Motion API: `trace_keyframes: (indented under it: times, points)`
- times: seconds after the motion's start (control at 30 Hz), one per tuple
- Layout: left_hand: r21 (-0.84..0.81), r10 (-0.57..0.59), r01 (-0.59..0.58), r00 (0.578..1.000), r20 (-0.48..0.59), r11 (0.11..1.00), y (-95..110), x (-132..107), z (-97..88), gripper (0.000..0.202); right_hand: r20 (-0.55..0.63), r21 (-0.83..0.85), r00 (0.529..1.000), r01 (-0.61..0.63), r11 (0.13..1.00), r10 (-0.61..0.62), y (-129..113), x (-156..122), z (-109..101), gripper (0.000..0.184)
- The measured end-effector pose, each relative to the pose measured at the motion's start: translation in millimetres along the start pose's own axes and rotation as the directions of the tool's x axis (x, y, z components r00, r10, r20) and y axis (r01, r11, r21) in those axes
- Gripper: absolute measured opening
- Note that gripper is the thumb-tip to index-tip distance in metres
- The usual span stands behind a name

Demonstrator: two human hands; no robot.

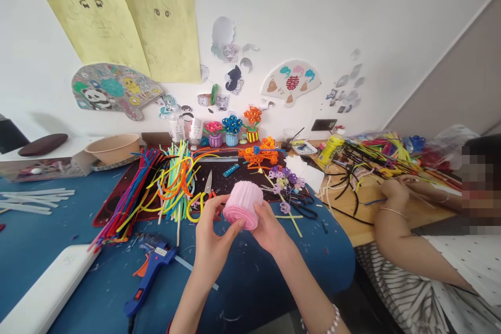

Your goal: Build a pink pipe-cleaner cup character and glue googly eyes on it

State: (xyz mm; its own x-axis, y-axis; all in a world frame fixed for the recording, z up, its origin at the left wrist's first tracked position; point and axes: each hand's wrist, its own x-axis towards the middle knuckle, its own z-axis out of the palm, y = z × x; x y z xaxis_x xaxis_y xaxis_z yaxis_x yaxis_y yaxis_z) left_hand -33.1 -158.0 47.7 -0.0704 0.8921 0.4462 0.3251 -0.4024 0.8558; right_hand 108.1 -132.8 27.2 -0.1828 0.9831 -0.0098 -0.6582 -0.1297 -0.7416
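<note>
A small pink pot made of pipe cleaners [243,199] is held up in front of me, tilted so its coiled, darker pink base faces me. My left hand [214,235] grips it from the left, with the thumb pressed near the base. Around its right side curl the fingers of my right hand [270,227], some of them hidden behind the pot. Beyond it, scissors [209,182] lie on a dark red tray [135,188] beside bundled pipe cleaners [178,177]. Purple pipe-cleaner flowers [287,180] rest to the right.
A blue glue gun [151,274] with a glue stick lies on the blue tablecloth [102,292], near a long white box [50,292]. Finished flower pots [231,130] stand by the wall. On the right, a co-worker's arm [403,229] rests at a wooden table with pipe cleaners.
</note>
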Motion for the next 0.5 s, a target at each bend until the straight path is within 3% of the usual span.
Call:
trace_keyframes:
  times: [0.27,0.5]
  points:
    - [-0.053,-0.057,0.058,0.998,0.019,0.997,-0.6,2.4,2.4,0.053,0.049,-0.02,0.998,-0.05,0.999,0.05,-2.2,0.9,6.4,0.048]
    - [-0.04,-0.067,0.067,0.998,-0.02,0.997,-1.4,-0.6,8.7,0.05,-0.045,0.022,0.996,-0.071,0.997,0.072,5.8,2.7,2.7,0.049]
